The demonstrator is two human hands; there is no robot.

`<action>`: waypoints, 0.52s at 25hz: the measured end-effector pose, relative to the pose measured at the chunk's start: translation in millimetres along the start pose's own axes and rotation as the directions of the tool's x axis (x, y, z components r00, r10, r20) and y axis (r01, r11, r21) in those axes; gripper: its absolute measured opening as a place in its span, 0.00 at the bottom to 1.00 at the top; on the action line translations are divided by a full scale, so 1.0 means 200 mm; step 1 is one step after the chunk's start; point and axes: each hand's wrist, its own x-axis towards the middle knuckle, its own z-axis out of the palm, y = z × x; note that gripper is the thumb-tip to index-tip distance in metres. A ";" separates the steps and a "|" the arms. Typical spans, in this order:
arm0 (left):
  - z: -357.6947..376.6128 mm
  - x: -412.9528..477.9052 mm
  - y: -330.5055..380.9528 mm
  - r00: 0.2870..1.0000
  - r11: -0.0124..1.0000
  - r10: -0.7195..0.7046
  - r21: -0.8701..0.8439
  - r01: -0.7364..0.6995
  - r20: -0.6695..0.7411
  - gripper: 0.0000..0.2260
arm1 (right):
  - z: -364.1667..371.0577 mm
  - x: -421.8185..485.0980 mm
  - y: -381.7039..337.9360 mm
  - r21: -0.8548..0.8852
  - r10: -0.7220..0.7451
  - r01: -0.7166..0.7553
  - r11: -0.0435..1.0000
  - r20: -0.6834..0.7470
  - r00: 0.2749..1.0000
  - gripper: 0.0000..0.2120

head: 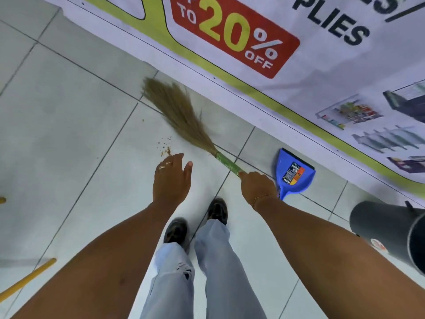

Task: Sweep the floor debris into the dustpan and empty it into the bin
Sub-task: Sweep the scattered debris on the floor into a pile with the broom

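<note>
My right hand (256, 186) grips the green-wrapped handle of a straw broom (181, 118). Its bristles fan out up and to the left over the white tiles, blurred by motion. A small patch of brown debris (166, 149) lies on the floor just left of the bristles. Right above that debris hovers my left hand (171, 180), empty, with its fingers apart. A blue dustpan (293, 172) with a label lies flat on the floor to the right of my right hand, near the banner. The dark grey bin (391, 231) stands at the right edge.
A large printed sale banner (253, 42) runs along the wall at the top and right. A yellow stick (27, 278) lies on the floor at the lower left. My two feet (195, 224) stand on the tiles (69, 134) below my hands.
</note>
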 end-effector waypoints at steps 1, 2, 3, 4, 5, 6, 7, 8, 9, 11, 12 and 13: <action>-0.01 0.00 0.00 1.000 1.000 -0.001 -0.001 0.001 0.004 0.18 | 0.01 -0.01 0.01 -0.020 -0.016 0.016 1.000 0.003 1.000 0.19; -0.02 -0.02 0.00 1.000 1.000 0.000 -0.001 0.000 0.012 0.18 | 0.02 -0.04 0.03 -0.045 -0.034 0.034 0.998 0.005 0.999 0.19; -0.02 -0.03 -0.01 1.000 1.000 0.006 0.003 -0.006 0.012 0.17 | 0.03 -0.07 0.04 -0.075 -0.050 0.050 0.996 0.005 0.999 0.19; -0.03 -0.05 -0.02 1.000 1.000 0.014 0.010 -0.014 0.010 0.17 | 0.04 -0.10 0.04 -0.104 -0.061 0.061 0.993 0.007 0.998 0.20; -0.03 -0.08 -0.03 1.000 1.000 0.022 0.014 -0.022 0.013 0.17 | 0.05 -0.14 0.04 -0.133 -0.065 0.067 0.989 0.017 0.998 0.20; -0.05 -0.12 -0.05 0.999 1.000 0.026 0.015 -0.026 0.020 0.17 | 0.06 -0.20 0.03 -0.150 -0.062 0.066 0.986 0.029 0.998 0.20; -0.05 -0.14 -0.06 0.999 1.000 0.025 0.018 -0.026 0.031 0.17 | 0.07 -0.24 0.02 -0.157 -0.059 0.064 0.986 0.037 0.998 0.20; -0.05 -0.17 -0.08 0.999 0.999 0.021 0.027 -0.022 0.044 0.18 | 0.09 -0.29 0.01 -0.148 -0.050 0.055 0.987 0.036 0.998 0.21; -0.06 -0.20 -0.09 0.998 0.999 0.024 0.041 -0.026 0.055 0.20 | 0.11 -0.35 0.00 -0.134 -0.037 0.041 0.990 0.033 0.999 0.21; -0.08 -0.29 -0.13 0.997 0.998 0.039 0.046 -0.043 0.070 0.25 | 0.16 -0.49 -0.03 -0.092 -0.005 0.007 0.996 0.021 1.000 0.22; -0.09 -0.34 -0.15 0.996 0.997 0.052 0.048 -0.056 0.078 0.26 | 0.20 -0.58 -0.06 -0.060 0.012 -0.012 0.998 0.010 1.000 0.23; -0.10 -0.39 -0.18 0.994 0.996 0.068 0.052 -0.073 0.090 0.24 | 0.24 -0.67 -0.08 -0.029 0.033 -0.034 0.999 -0.006 0.999 0.24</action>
